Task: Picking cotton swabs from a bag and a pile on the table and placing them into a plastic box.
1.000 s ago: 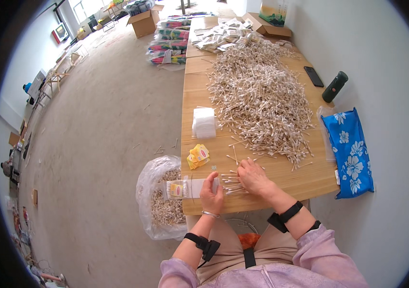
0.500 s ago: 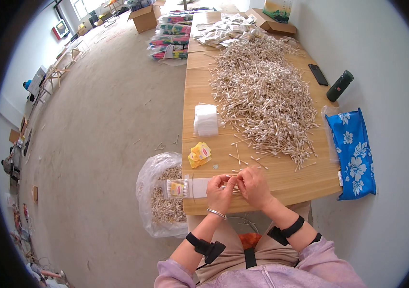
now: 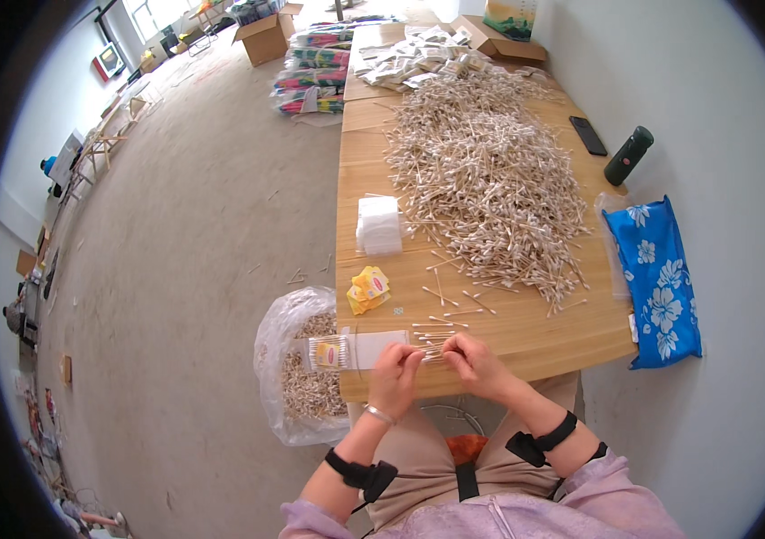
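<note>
A small row of cotton swabs lies side by side at the table's near edge, between my two hands. My left hand is closed, its thumb and fingertips pinching at the swabs' left ends. My right hand has its fingers curled together over their right ends. Just left of my left hand is a flat white sheet. Beside it, a clear packet of swabs with a yellow card reaches past the table's left edge. The exact grip of the fingertips is partly hidden.
A large heap of loose swabs covers the wooden table. Yellow cards and clear bags lie at left; a phone, dark bottle and blue floral pack at right. A swab-filled plastic bag stands below left.
My hands, which were together over the swabs, have moved apart, the left one down and leftward. More of the swab row shows between them. The view has shifted slightly.
</note>
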`<state>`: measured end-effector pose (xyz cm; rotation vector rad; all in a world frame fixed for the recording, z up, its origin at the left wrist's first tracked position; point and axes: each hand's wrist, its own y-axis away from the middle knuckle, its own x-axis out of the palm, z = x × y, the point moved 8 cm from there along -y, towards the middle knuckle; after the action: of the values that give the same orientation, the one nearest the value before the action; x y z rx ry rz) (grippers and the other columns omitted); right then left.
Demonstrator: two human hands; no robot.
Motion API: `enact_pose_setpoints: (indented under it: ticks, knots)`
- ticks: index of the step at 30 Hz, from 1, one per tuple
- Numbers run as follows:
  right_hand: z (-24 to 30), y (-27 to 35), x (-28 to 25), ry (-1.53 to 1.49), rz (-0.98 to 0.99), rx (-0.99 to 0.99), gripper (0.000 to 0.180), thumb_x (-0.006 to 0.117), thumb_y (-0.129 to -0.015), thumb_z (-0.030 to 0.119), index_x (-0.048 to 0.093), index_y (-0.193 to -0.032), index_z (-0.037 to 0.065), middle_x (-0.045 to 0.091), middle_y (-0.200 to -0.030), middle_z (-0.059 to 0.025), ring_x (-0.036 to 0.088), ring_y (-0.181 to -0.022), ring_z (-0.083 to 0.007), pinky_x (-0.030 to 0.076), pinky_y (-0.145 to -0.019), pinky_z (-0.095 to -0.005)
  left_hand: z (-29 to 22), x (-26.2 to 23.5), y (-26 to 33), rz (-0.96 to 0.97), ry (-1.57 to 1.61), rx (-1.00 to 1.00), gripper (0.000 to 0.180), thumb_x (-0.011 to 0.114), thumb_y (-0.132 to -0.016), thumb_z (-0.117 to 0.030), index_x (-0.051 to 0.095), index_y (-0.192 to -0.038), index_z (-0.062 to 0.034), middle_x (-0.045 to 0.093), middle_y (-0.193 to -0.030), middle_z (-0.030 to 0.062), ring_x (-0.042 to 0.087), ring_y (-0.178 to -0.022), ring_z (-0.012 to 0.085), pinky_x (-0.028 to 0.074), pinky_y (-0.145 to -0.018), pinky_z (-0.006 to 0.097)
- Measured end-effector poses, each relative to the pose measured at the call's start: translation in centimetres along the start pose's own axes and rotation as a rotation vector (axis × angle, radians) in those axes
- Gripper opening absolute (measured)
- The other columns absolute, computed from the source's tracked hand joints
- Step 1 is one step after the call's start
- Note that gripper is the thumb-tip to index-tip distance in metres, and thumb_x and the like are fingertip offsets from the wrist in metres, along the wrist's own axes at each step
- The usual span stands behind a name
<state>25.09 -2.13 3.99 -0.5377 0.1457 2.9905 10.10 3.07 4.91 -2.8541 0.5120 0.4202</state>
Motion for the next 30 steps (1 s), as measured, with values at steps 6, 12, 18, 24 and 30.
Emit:
enact_pose_setpoints:
  ticks: [6, 12, 18, 24, 30]
  knots:
    - [0.6, 2.5, -0.1, 0.542, -0.010, -0.412, 0.007, 0.068, -0.077, 0.009, 0.061, -0.079, 0.007, 0.058, -0.077, -0.0062, 0.055, -0.078, -0.0250, 0.045, -0.071, -0.0359, 9.2, -11.2, 7.3, -0.231, -0.050, -0.403, 0.017, 0.061, -0.083, -0.008, 0.056, -0.069, -0.0009, 0.048, -0.057, 0.0022, 0.048, -0.059, 0.0084, 0.039, -0.054, 0.025]
    - [0.7, 1.8, 1.5, 0.718, -0.172, -0.463, 0.010, 0.069, -0.076, 0.014, 0.060, -0.079, 0.011, 0.056, -0.083, -0.0031, 0.053, -0.088, -0.0230, 0.043, -0.077, -0.0360, 13.0, -17.8, 12.9, -0.376, -0.318, -0.664, 0.053, 0.067, -0.072, -0.002, 0.051, -0.122, 0.0014, 0.062, -0.088, 0.0093, 0.059, -0.079, 0.0166, 0.048, -0.073, 0.030]
    - [1.3, 1.0, 0.6, 0.764, -0.282, -0.297, 0.028, 0.071, -0.074, 0.018, 0.060, -0.099, 0.011, 0.052, -0.108, -0.0060, 0.046, -0.107, -0.0244, 0.039, -0.087, -0.0394, 10.4, -18.6, 13.1, -0.476, -0.555, -0.308, 0.074, 0.061, -0.071, 0.000, 0.031, -0.139, 0.0015, 0.025, -0.146, 0.0218, 0.021, -0.138, 0.0376, 0.016, -0.114, 0.045]
    - [-0.6, 1.7, 3.3, 1.050, -0.056, -0.278, 0.069, 0.060, -0.085, 0.040, 0.038, -0.138, 0.002, 0.031, -0.146, -0.0177, 0.025, -0.137, -0.0332, 0.020, -0.112, -0.0442, 4.4, -10.9, 7.5, -0.267, -0.536, 0.027, 0.064, 0.061, -0.074, -0.001, 0.039, -0.135, 0.0016, 0.041, -0.137, 0.0209, 0.035, -0.130, 0.0371, 0.024, -0.110, 0.046]
    - [-1.7, 1.6, 4.3, 1.000, 0.113, -0.159, 0.089, 0.045, -0.088, 0.058, 0.019, -0.145, -0.004, 0.014, -0.153, -0.0214, 0.006, -0.144, -0.0330, 0.005, -0.116, -0.0469, 0.5, -3.5, 3.7, -0.031, -0.398, 0.112, 0.055, 0.057, -0.077, 0.003, 0.046, -0.131, 0.0008, 0.047, -0.132, 0.0195, 0.043, -0.124, 0.0358, 0.033, -0.106, 0.042]
